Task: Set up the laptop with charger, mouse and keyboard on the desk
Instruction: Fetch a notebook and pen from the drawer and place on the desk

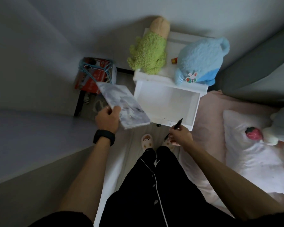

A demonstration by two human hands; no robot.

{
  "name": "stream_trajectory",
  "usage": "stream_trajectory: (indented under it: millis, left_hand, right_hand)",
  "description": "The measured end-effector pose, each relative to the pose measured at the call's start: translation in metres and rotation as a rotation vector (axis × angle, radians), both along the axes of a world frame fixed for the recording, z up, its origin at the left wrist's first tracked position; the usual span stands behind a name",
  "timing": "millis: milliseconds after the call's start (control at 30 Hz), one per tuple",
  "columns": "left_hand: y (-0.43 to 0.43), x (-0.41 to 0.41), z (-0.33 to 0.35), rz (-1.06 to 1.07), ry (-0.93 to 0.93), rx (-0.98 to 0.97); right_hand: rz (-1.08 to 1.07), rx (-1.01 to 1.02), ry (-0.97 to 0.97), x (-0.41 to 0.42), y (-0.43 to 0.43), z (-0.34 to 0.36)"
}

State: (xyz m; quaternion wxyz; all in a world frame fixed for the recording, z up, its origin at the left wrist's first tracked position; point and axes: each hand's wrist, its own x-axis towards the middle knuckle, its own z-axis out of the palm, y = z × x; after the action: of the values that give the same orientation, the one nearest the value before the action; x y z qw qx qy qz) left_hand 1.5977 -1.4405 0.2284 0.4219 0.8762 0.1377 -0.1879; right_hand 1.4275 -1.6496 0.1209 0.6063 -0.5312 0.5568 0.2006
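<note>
- Middle left of the frame: a red box [93, 74] draped with blue hangers sits on the floor. In front of it is a pale flat surface that may be the desk, though I cannot say for certain.
- Centre left: the left hand [107, 118], a black band [104, 136] at the wrist, grasps a marbled book [123, 102] by its lower-left edge, thumb on top. The book's long axis runs from upper left to lower right, and it is held beside the drawer's left side.
- Centre: a white drawer [196, 110] stands open with its floor bare. A green plush [147, 54] and a blue plush [200, 61] sit on the cabinet top above it.
- Centre right: the right hand [180, 136] pinches a black pen [177, 126], which slants up toward the drawer's front rim.
- Right: a pink bed [210, 122] fills the edge of the frame.
- No laptop, charger, mouse or keyboard is in view.
- Both hands are occupied and, by my judgement, must be emptied first. The drawer lies straight ahead between them, and the right hand is the nearer.
</note>
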Motion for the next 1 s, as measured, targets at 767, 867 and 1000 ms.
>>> stream_trajectory:
  millis: [767,867,1000]
  left_hand:
    - [-0.005,0.015,-0.001,0.328,-0.082,-0.144]
    - [-0.004,0.012,-0.002,0.289,-0.082,-0.147]
    - [0.001,0.008,-0.008,0.25,-0.064,-0.132]
  right_hand:
    - [-0.275,0.073,-0.107,0.076,-0.008,-0.018]
    - [-0.272,0.054,-0.118,0.099,-0.021,-0.019]
    - [-0.237,0.015,-0.139,0.119,-0.039,-0.015]
